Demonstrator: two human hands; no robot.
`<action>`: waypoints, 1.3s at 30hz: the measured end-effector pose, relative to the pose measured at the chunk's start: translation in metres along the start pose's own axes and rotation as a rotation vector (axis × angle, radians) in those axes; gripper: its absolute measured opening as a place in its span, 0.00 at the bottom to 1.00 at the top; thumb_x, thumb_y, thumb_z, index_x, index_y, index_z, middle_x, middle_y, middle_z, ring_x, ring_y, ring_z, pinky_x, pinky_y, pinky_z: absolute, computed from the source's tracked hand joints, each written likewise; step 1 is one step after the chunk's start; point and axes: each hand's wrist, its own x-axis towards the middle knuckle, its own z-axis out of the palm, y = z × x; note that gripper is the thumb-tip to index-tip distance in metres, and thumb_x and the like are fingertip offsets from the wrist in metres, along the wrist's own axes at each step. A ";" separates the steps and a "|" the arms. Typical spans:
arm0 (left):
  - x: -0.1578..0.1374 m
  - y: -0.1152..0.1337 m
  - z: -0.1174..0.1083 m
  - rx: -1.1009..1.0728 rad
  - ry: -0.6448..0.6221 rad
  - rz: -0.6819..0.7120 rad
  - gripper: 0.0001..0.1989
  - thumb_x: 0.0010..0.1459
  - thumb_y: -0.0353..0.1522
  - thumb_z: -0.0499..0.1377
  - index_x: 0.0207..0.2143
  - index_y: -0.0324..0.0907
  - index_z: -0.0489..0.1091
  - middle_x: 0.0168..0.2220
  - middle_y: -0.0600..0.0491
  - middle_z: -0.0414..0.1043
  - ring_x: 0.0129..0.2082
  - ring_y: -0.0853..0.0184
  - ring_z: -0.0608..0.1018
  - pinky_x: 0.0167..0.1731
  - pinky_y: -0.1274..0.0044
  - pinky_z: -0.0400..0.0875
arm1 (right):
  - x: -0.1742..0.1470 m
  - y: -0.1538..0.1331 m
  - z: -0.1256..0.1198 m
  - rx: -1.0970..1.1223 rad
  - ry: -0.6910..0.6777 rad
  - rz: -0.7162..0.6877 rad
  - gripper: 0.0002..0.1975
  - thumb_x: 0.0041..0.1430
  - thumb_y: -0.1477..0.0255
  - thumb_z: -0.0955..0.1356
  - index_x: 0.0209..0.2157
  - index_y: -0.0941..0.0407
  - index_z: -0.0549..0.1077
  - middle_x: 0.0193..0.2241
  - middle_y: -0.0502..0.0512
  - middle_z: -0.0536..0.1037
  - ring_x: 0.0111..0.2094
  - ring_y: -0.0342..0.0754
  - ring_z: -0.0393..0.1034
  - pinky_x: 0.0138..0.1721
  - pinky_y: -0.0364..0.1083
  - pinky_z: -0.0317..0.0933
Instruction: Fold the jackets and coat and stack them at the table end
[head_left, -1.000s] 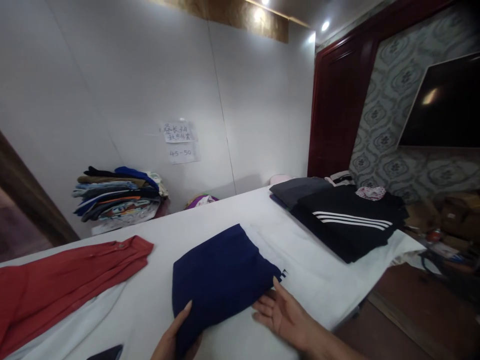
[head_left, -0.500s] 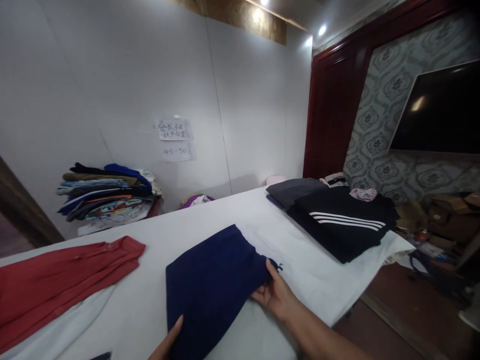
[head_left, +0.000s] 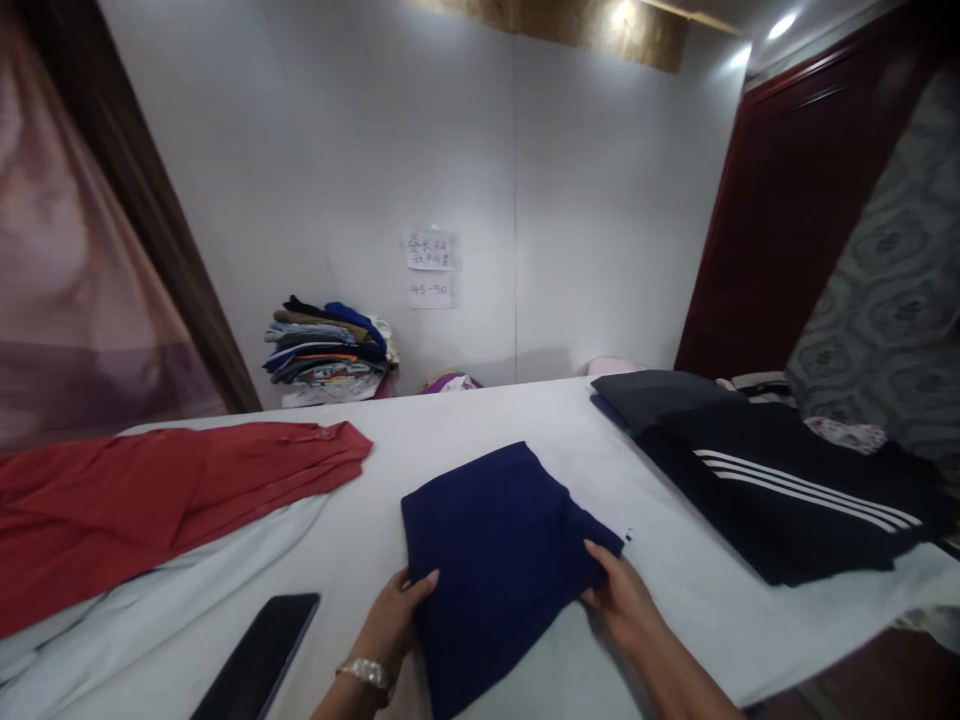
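Observation:
A folded navy blue garment [head_left: 502, 560] lies on the white table [head_left: 360, 570] in front of me; its exact kind I cannot tell. My left hand [head_left: 401, 610], with a silver watch on the wrist, grips its left edge, thumb on top. On the right, my right hand [head_left: 619, 590] pinches the narrower corner between thumb and fingers. Beside that corner is a small black-and-white mark [head_left: 629, 536]. Parts of my fingers are hidden beneath the cloth.
A red garment [head_left: 187, 490] lies over pale cloth at left, near a black phone [head_left: 259, 655]. Dark folded clothes with white stripes [head_left: 795, 480] are piled at right. Behind the table stands another clothes stack [head_left: 326, 345]. Paper signs [head_left: 433, 268] hang on the wall.
My view has swung left, bringing the phone and curtain into sight. My left hand now shows more fully, higher along the garment's left edge. Both hands keep hold of it.

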 end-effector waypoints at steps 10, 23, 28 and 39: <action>-0.003 0.014 -0.012 0.801 0.231 0.605 0.32 0.54 0.46 0.52 0.56 0.36 0.61 0.58 0.41 0.62 0.55 0.56 0.69 0.52 0.64 0.65 | -0.012 -0.029 -0.049 -0.610 0.247 -0.422 0.42 0.52 0.49 0.61 0.64 0.44 0.41 0.64 0.50 0.53 0.62 0.56 0.51 0.59 0.56 0.54; 0.011 0.001 0.040 1.376 0.051 0.695 0.31 0.59 0.47 0.49 0.60 0.39 0.60 0.63 0.45 0.52 0.64 0.55 0.52 0.61 0.56 0.43 | 0.029 -0.008 -0.018 -1.639 -0.177 -0.849 0.29 0.58 0.51 0.59 0.59 0.46 0.63 0.63 0.55 0.54 0.64 0.58 0.43 0.61 0.65 0.37; -0.029 -0.010 0.026 1.227 0.017 0.819 0.29 0.58 0.44 0.52 0.60 0.45 0.59 0.63 0.47 0.53 0.64 0.55 0.54 0.60 0.54 0.49 | 0.013 -0.019 -0.032 -1.454 -0.232 -0.846 0.26 0.61 0.57 0.60 0.60 0.46 0.60 0.62 0.53 0.57 0.64 0.56 0.43 0.62 0.63 0.37; -0.081 -0.057 0.001 1.242 -0.131 1.031 0.32 0.46 0.27 0.58 0.56 0.51 0.64 0.60 0.53 0.60 0.61 0.52 0.60 0.57 0.55 0.59 | 0.013 -0.026 -0.072 -1.724 -0.466 -1.168 0.34 0.51 0.82 0.59 0.61 0.49 0.59 0.63 0.53 0.54 0.65 0.53 0.44 0.60 0.62 0.46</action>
